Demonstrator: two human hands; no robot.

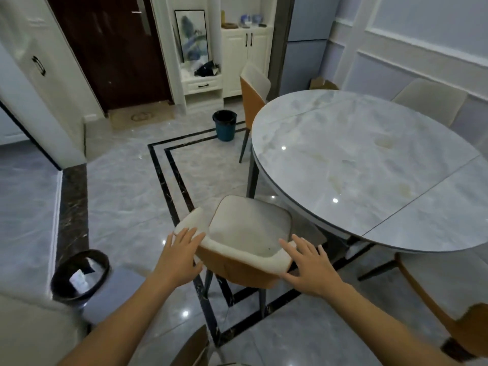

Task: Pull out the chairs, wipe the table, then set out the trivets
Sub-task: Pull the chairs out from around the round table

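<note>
A chair (250, 228) with a pale seat and an orange back stands in front of me, its seat partly under the edge of the round marble table (369, 159). My left hand (182, 254) lies flat with fingers spread against the left end of the chair's backrest. My right hand (309, 265) is spread open at the backrest's right end, touching or just off it. Neither hand is closed around the backrest. The tabletop shows faint yellowish stains. No trivets or cloth are in view.
More chairs stand at the table's far left (253, 88), far right (433, 101) and near right (438, 294). A teal bin (224, 125) sits on the floor beyond, a black bin (79, 276) at my left beside a white sofa arm (31, 326).
</note>
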